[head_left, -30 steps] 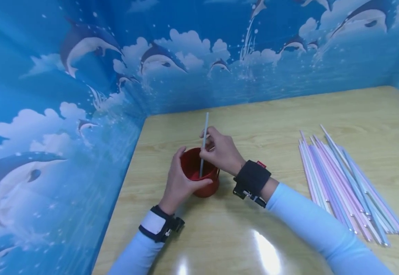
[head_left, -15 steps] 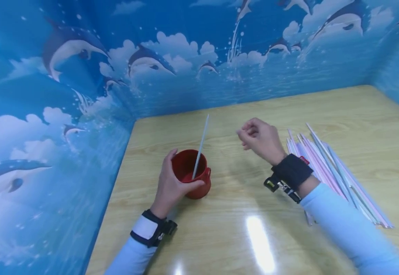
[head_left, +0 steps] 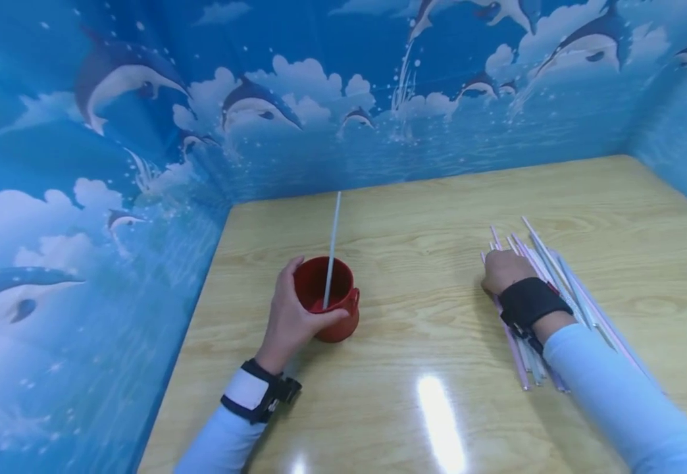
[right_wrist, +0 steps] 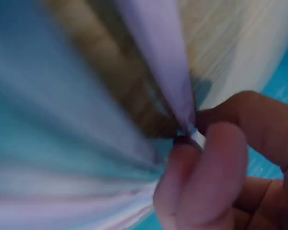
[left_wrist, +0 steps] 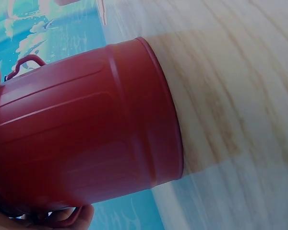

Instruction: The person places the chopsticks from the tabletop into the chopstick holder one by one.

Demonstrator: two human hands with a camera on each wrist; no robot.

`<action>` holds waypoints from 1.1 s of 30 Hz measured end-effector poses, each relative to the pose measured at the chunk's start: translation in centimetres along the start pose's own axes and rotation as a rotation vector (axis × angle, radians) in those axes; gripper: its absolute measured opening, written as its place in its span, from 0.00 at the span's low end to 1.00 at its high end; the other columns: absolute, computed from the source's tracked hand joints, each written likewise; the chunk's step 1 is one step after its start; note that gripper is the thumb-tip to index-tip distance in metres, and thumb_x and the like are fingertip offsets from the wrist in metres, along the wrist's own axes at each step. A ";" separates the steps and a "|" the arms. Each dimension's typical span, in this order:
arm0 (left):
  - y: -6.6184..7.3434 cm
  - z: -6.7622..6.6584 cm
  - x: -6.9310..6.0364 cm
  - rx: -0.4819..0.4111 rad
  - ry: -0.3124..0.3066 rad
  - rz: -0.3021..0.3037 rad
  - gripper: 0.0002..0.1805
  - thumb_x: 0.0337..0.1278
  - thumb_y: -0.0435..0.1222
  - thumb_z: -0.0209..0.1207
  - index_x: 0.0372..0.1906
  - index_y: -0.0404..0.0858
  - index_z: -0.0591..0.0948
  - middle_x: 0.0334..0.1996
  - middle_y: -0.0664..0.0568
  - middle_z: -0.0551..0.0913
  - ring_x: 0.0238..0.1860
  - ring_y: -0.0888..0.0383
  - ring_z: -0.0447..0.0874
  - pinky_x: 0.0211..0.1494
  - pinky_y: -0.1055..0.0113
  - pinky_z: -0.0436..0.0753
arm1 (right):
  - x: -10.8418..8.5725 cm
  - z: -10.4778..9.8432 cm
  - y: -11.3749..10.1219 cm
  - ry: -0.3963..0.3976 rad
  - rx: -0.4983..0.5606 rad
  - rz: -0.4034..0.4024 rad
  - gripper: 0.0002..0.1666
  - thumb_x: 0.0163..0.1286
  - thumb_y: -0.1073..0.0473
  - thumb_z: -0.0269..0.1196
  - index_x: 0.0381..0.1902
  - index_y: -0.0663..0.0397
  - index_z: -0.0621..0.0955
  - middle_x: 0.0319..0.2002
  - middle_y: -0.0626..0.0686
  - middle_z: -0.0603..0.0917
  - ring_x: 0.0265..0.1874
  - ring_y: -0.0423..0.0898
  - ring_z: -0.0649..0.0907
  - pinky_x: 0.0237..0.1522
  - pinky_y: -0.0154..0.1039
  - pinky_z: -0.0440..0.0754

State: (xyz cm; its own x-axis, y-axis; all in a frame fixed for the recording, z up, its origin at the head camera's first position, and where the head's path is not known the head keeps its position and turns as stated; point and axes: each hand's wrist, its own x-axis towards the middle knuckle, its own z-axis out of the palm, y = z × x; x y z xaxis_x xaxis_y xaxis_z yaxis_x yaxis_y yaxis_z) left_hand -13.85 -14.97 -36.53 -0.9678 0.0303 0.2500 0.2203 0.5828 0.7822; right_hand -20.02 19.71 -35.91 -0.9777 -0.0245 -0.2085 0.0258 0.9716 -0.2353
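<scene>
A small red pail (head_left: 342, 327) with side handles stands on the table. My left hand (head_left: 296, 319) grips it, thumb over the near rim and fingers round the far left side. One pale blue straw (head_left: 333, 240) leans upright inside the pail, its top well above the rim. My right hand (head_left: 505, 271) is down at the left side of a pile of pastel straws (head_left: 565, 280). In the right wrist view, its thumb and fingers pinch a lilac straw (right_wrist: 165, 52). The forearm hides part of the pile.
The wood-grain table (head_left: 414, 263) lies between the pail and the pile. A blue dolphin-print sheet (head_left: 296, 158) rises behind the table and along its left side. Light glares off the table's front part.
My right hand let go of the pale blue straw in the pail and moved right, down onto the pile. That straw has tipped slightly leftward. My left hand still holds the pail.
</scene>
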 end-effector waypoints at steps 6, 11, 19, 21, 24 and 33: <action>-0.1 0.1 0.1 -0.012 0.003 0.012 0.54 0.20 0.57 0.65 0.61 0.52 0.50 0.56 0.61 0.60 0.55 0.61 0.60 0.43 0.57 0.78 | 0.2 0.4 -2.3 -0.002 -0.057 0.003 0.07 0.44 0.67 0.52 0.11 0.59 0.70 0.16 0.57 0.73 0.15 0.50 0.71 0.11 0.40 0.69; -0.2 0.1 0.1 -0.013 0.002 0.027 0.54 0.21 0.57 0.65 0.61 0.52 0.49 0.56 0.59 0.61 0.55 0.60 0.60 0.43 0.57 0.78 | 0.0 -1.5 -5.0 0.014 0.070 -0.091 0.14 0.46 0.60 0.58 0.07 0.55 0.69 0.08 0.49 0.69 0.09 0.44 0.69 0.11 0.34 0.66; -0.1 0.0 0.0 0.008 0.019 0.036 0.55 0.20 0.58 0.65 0.61 0.52 0.50 0.56 0.58 0.61 0.54 0.60 0.61 0.44 0.57 0.77 | -3.5 -11.5 -11.8 0.281 0.499 -0.413 0.06 0.49 0.61 0.60 0.25 0.56 0.74 0.21 0.50 0.79 0.18 0.41 0.78 0.20 0.32 0.76; -0.1 0.1 0.0 0.024 0.022 0.038 0.55 0.19 0.58 0.65 0.61 0.51 0.50 0.55 0.59 0.61 0.54 0.61 0.61 0.45 0.57 0.77 | -4.7 -13.6 -13.5 0.373 0.653 -0.523 0.06 0.51 0.64 0.59 0.28 0.59 0.74 0.23 0.51 0.79 0.21 0.42 0.79 0.23 0.31 0.78; -0.1 0.1 0.0 0.041 0.026 0.045 0.55 0.19 0.58 0.65 0.61 0.52 0.50 0.55 0.59 0.61 0.54 0.61 0.61 0.46 0.58 0.76 | -5.7 -15.1 -16.0 0.498 0.889 -0.735 0.06 0.50 0.68 0.58 0.28 0.64 0.74 0.23 0.49 0.80 0.23 0.41 0.80 0.29 0.28 0.79; -0.2 0.0 0.1 0.044 0.019 0.080 0.54 0.19 0.58 0.64 0.60 0.57 0.47 0.54 0.55 0.62 0.54 0.59 0.63 0.49 0.59 0.74 | -5.0 -8.7 -20.9 0.404 0.978 -0.835 0.05 0.49 0.71 0.56 0.27 0.66 0.72 0.25 0.58 0.80 0.23 0.41 0.80 0.30 0.32 0.80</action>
State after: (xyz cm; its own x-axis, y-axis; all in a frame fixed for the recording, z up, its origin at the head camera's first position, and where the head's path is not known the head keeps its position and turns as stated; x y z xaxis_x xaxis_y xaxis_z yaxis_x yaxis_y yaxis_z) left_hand -13.95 -15.14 -36.67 -0.9449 0.0631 0.3213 0.2905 0.6145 0.7335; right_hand -17.52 1.61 -21.69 -0.7621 -0.2865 0.5807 -0.6316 0.1317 -0.7640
